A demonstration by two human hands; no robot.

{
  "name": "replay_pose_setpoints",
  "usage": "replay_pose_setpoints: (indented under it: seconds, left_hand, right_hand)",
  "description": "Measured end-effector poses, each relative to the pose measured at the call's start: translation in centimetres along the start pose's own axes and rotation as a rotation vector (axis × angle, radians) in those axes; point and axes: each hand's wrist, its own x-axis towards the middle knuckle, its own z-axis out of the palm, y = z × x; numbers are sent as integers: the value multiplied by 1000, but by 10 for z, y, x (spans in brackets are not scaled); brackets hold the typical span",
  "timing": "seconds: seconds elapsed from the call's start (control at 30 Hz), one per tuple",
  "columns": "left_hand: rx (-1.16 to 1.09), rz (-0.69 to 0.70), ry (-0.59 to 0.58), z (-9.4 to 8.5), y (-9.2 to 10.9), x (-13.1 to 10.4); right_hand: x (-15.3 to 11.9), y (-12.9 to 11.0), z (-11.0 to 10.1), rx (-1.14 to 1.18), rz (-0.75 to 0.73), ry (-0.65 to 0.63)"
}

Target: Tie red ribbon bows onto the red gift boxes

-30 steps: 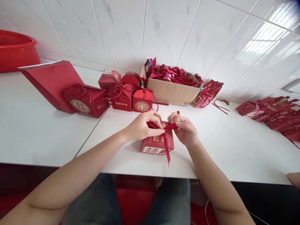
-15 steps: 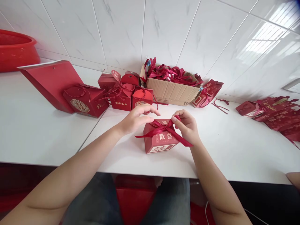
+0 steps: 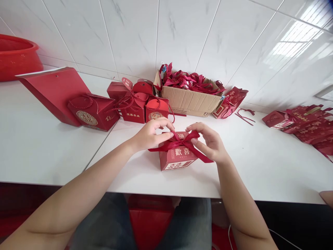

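A red gift box [image 3: 177, 162] with pale Chinese characters stands upright on the white table in front of me. Across its top lies a dark red ribbon [image 3: 182, 142] tied in a bow, its tails hanging to both sides. My left hand [image 3: 152, 133] pinches the bow's left loop between thumb and index finger. Beside the right loop, my right hand [image 3: 209, 141] has thumb and fingers apart, the thumb close to or touching the ribbon.
A cardboard box [image 3: 191, 100] full of red ribbons stands against the tiled wall. More red gift boxes [image 3: 92, 113] are at left, several others [image 3: 307, 123] at right. A red basin [image 3: 18, 59] sits far left. Another person's arm [image 3: 326, 198] shows at the right edge.
My left hand has moved right and closed on the left loop. My right hand has let go of the right loop and its fingers have spread. The gift box has stayed in place.
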Motion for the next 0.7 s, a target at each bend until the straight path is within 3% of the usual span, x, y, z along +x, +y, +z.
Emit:
replay_pose_setpoints:
  seconds: [0.3, 0.7]
  left_hand:
    - [36, 39, 95, 3, 1, -2]
    - [116, -11, 251, 8, 1, -1]
  right_hand:
    - [1, 1, 5, -154, -147, -86]
    - [0, 0, 0, -71, -103, -257]
